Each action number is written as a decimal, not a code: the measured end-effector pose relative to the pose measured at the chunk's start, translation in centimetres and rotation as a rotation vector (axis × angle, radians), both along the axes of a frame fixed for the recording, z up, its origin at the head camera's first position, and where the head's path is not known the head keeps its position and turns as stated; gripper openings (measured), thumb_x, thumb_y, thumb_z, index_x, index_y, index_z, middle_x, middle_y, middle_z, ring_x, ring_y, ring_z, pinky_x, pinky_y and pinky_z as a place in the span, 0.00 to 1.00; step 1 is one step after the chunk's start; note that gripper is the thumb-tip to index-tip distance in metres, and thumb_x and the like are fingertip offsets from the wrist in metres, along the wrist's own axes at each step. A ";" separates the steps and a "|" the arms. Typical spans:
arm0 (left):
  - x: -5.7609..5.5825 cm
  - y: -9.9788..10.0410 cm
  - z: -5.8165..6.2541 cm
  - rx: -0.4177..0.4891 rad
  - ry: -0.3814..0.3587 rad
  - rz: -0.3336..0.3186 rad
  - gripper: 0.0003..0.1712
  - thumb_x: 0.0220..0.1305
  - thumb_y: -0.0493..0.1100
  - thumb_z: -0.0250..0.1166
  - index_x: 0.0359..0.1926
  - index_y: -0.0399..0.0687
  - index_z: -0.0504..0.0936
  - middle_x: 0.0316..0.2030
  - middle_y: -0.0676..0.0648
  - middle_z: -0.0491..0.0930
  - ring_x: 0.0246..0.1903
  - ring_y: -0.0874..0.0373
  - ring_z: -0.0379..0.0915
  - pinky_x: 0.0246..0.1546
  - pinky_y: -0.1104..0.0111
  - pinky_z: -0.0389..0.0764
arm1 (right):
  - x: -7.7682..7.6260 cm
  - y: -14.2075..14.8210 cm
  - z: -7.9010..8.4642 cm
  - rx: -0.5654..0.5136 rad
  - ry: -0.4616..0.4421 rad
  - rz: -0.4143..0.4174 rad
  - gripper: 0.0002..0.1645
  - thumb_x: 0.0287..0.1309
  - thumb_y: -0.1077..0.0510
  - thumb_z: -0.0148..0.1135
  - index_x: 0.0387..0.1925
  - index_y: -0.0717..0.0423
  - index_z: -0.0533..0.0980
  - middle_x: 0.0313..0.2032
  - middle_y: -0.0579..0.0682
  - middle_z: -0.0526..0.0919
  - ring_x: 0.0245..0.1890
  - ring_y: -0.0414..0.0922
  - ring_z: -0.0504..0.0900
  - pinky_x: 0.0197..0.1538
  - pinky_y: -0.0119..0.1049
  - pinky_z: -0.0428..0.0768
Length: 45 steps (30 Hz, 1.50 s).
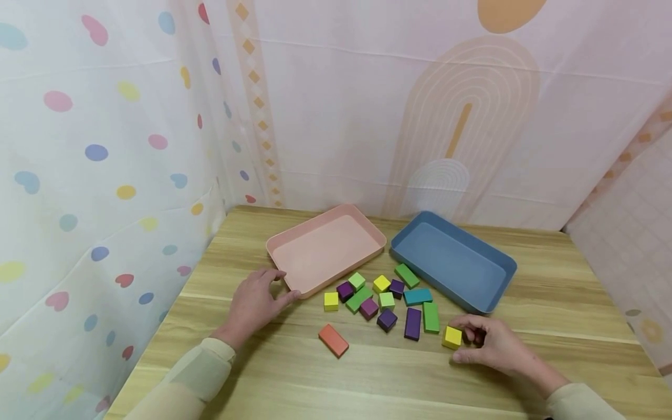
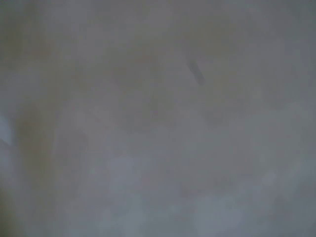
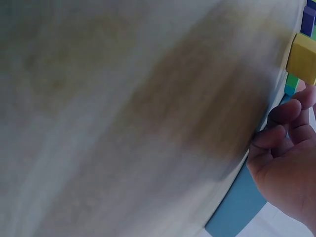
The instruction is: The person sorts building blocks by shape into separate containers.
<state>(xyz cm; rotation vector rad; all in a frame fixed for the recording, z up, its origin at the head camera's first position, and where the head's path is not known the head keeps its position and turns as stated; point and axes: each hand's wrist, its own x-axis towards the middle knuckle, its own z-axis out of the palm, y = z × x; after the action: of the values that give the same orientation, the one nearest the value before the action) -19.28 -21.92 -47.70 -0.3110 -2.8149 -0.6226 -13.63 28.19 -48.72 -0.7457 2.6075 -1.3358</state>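
My left hand is at the near-left corner of a pink tray, its fingers loosely bent and its thumb by the rim. Whether it touches the tray I cannot tell. At the right, my right hand pinches a yellow cube between thumb and forefinger, low over the table. The right wrist view shows this yellow cube just beyond the curled fingers of the right hand. A blurred pale surface fills the left wrist view, with no hand in it.
A blue tray stands right of the pink one. In front lie several loose blocks, among them a purple block, a green block, a teal block and another yellow cube. A red block lies nearer the front. Curtains hang behind.
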 end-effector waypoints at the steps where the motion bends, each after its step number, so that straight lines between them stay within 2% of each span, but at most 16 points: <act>1: 0.0 0.0 0.0 0.001 0.000 0.000 0.37 0.55 0.67 0.71 0.52 0.42 0.81 0.49 0.43 0.81 0.51 0.43 0.76 0.52 0.47 0.74 | 0.0 -0.1 0.0 0.005 -0.002 -0.007 0.28 0.45 0.50 0.80 0.49 0.52 0.80 0.27 0.48 0.73 0.25 0.38 0.68 0.24 0.31 0.69; 16: 0.0 -0.1 -0.1 -0.010 -0.039 0.017 0.37 0.56 0.68 0.69 0.53 0.44 0.79 0.51 0.43 0.80 0.55 0.41 0.73 0.55 0.45 0.71 | -0.1 -0.4 -0.3 0.034 -0.026 -0.084 0.21 0.49 0.50 0.78 0.44 0.51 0.83 0.26 0.46 0.73 0.24 0.34 0.67 0.23 0.31 0.68; 25: 0.0 -0.1 -0.1 -0.008 -0.034 0.022 0.37 0.55 0.69 0.69 0.53 0.45 0.79 0.51 0.43 0.80 0.55 0.41 0.73 0.55 0.44 0.70 | -0.1 -0.5 -0.1 0.083 -0.003 -0.123 0.22 0.46 0.47 0.79 0.43 0.49 0.85 0.32 0.44 0.78 0.31 0.37 0.72 0.31 0.29 0.74; 30: 0.0 -0.1 -0.2 -0.011 -0.036 0.023 0.37 0.55 0.69 0.69 0.53 0.44 0.79 0.51 0.43 0.80 0.55 0.41 0.74 0.55 0.44 0.70 | -0.3 -1.0 0.4 0.073 0.011 -0.128 0.21 0.47 0.47 0.79 0.43 0.49 0.85 0.32 0.44 0.78 0.31 0.38 0.72 0.31 0.30 0.74; 36: 0.0 -0.1 -0.2 -0.011 -0.033 0.028 0.37 0.55 0.69 0.69 0.53 0.45 0.79 0.51 0.42 0.80 0.55 0.41 0.74 0.56 0.44 0.70 | -0.5 -1.7 1.2 0.064 -0.033 -0.134 0.21 0.48 0.45 0.78 0.44 0.46 0.85 0.31 0.45 0.77 0.30 0.39 0.71 0.30 0.30 0.73; 45: -0.1 0.0 -0.4 -0.005 -0.037 0.031 0.37 0.55 0.70 0.69 0.53 0.46 0.79 0.51 0.43 0.80 0.56 0.41 0.73 0.56 0.44 0.70 | -1.8 -3.5 2.7 0.075 -0.056 -0.109 0.21 0.48 0.43 0.77 0.44 0.45 0.85 0.33 0.47 0.77 0.30 0.41 0.72 0.30 0.32 0.74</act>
<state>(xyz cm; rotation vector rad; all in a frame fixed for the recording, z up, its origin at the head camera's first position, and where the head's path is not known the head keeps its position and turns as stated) -19.34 -21.94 -48.09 -0.2585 -2.8510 -0.6211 -15.46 24.66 -46.01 -0.5551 2.6714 -1.2587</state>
